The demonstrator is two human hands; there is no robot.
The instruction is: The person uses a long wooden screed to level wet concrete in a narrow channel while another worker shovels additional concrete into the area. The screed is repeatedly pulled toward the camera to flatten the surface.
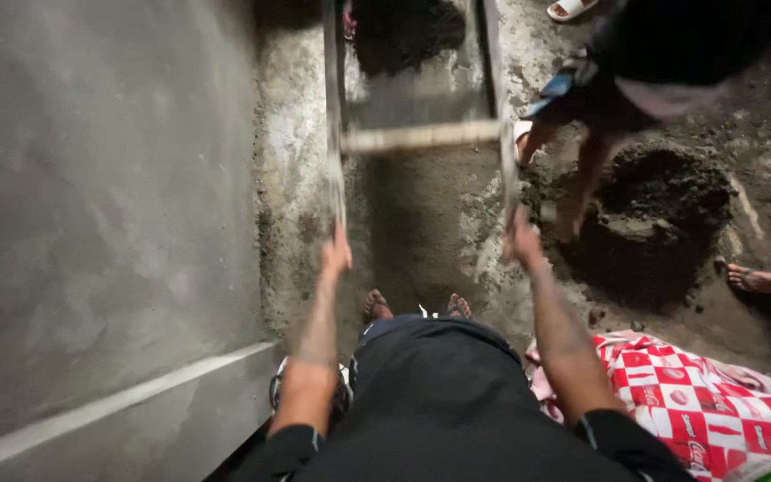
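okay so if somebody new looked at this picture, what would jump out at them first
The person's left hand and right hand each grip a side rail of a ladder-like frame at centre, its image motion-blurred. A dark mound of wet mortar sits right, a red-and-white checked cloth lower right.

Wooden ladder-like frame (421, 134): two long pale side rails running near to far, one crossbar showing at far centre, sitting tilted over the muddy ground, blurred.
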